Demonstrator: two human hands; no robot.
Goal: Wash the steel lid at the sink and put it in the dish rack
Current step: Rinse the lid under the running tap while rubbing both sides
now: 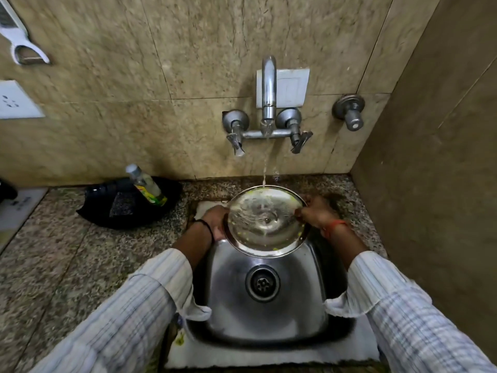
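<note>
The steel lid (266, 224) is gripped at opposite rim edges by the left hand (215, 220) & right hand (313, 212), held tilted over the sink (269, 313) under the tap (269, 90) stream. Risk, judged: wet rim w/ green residue (soap, probably) could be lost from the grip and dropped into the basin. The bottle (148, 187) label is blurred, no text readable; no rack is seen.

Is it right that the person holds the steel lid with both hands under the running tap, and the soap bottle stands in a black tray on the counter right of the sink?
Not quite. The head view shows the soap bottle in the black tray left of the sink, not right. The rest holds: left hand and right hand grip the steel lid under the running tap.
</note>
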